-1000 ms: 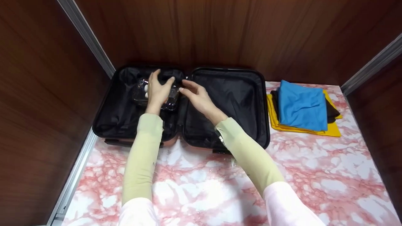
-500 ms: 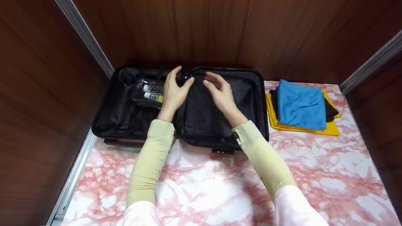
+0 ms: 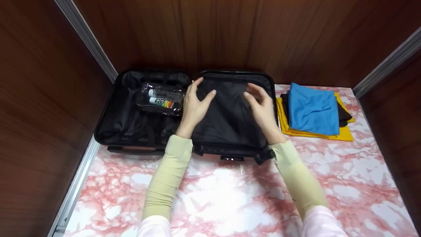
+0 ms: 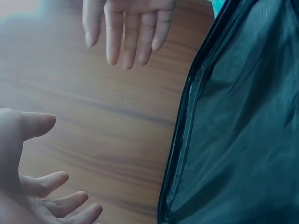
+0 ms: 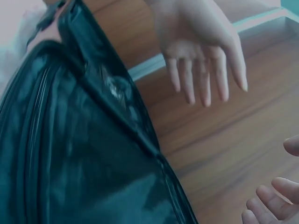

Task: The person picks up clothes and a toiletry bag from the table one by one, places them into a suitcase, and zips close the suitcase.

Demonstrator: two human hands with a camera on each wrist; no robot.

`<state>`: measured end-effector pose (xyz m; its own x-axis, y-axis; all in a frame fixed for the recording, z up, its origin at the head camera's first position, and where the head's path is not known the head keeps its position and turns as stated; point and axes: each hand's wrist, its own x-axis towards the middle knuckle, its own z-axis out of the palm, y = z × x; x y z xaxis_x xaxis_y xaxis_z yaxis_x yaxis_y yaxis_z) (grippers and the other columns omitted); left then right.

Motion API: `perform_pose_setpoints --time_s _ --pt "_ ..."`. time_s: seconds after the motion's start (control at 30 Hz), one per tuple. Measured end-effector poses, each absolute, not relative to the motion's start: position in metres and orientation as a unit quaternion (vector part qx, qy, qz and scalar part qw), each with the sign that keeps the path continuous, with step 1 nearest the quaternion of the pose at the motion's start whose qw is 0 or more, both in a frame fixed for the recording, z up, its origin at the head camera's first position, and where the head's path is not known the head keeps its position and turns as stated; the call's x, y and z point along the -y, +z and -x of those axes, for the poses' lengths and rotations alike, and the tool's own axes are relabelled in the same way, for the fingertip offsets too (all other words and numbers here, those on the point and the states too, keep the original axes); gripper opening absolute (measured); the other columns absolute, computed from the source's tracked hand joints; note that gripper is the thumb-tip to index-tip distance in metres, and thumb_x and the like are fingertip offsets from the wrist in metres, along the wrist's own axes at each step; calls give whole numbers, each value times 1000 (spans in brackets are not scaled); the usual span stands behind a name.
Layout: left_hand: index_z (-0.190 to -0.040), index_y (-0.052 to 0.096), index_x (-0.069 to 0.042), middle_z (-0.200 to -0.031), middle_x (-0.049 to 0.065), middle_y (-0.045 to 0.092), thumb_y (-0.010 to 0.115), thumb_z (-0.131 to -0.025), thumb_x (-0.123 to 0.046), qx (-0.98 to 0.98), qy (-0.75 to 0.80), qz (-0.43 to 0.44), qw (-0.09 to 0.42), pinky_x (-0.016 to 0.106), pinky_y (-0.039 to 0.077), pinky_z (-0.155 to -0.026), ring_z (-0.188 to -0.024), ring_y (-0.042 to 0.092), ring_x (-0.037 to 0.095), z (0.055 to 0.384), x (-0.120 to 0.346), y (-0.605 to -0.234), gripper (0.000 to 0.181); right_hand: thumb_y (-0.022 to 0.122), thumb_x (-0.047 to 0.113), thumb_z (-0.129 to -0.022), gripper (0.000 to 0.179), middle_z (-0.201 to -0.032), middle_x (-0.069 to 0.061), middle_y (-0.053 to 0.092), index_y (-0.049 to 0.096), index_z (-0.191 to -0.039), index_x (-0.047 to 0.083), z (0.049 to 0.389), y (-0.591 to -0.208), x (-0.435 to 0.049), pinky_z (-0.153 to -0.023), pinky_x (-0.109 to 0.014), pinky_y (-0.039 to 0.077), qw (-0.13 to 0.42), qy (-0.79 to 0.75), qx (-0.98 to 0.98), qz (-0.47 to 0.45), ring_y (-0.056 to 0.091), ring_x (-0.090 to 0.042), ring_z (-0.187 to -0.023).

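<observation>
A suitcase (image 3: 125,126) lies spread with its two black-lined halves side by side. In its left half sits a clear case (image 3: 144,107) holding two small white-capped bottles (image 3: 161,102). My left hand (image 3: 194,110) is above the hinge between the halves, fingers and thumb apart, nothing in its grasp. Over the right half's outer side hovers my right hand (image 3: 264,110), also holding nothing, its fingers loosely bent. Both wrist views show the hands' fingers free of any object; the lining (image 4: 243,140) appears beside them in the left wrist view.
A pile of folded cloth, with a blue piece (image 3: 314,110) on top of dark and yellow (image 3: 345,134) ones, lies right of the suitcase. Brown wood-grain panels (image 3: 223,36) stand behind and at both sides. The surface (image 3: 223,197) is red-and-white marbled.
Both hands have moved rightward, away from the clear case, which stays in the left half and shows more fully. The gap between the hands has widened.
</observation>
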<state>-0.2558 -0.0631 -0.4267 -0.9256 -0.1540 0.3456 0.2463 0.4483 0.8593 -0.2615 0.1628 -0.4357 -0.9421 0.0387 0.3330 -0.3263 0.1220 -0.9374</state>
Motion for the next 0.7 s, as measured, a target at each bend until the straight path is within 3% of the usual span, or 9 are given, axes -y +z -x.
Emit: perform_pose_setpoints --time_s 0.2,0.4,0.53,0.7 --pt "-146 54 -8 -144 10 55 74 -93 -30 829 -531 30 174 33 39 -104 -125 52 27 249 51 -435 61 64 8 -100 40 -128 -25 63 59 -135 -8 244 -430 -193 -101 -35 44 154 633 755 -74 60 -28 -114" --pt "-148 51 -7 -144 12 53 73 -94 -30 825 -543 42 151 34 39 -106 -128 51 31 243 45 -444 61 61 3 -99 39 -128 -32 61 56 -136 -12 222 -416 -213 -96 -26 44 165 616 769 -48 60 -27 -110" --pt "-149 49 -7 -144 14 52 71 -96 -29 816 -561 42 134 38 38 -108 -130 49 32 241 42 -449 62 60 6 -100 41 -130 -29 60 55 -138 -10 221 -426 -232 -97 -28 43 168 606 777 -20 59 -20 -109" --pt "-149 48 -5 -144 14 51 69 -97 -29 804 -582 39 115 36 39 -108 -129 50 32 240 33 -455 62 61 22 -103 47 -136 -19 59 54 -144 1 229 -453 -261 -101 -30 41 156 599 784 31 54 -20 -119"
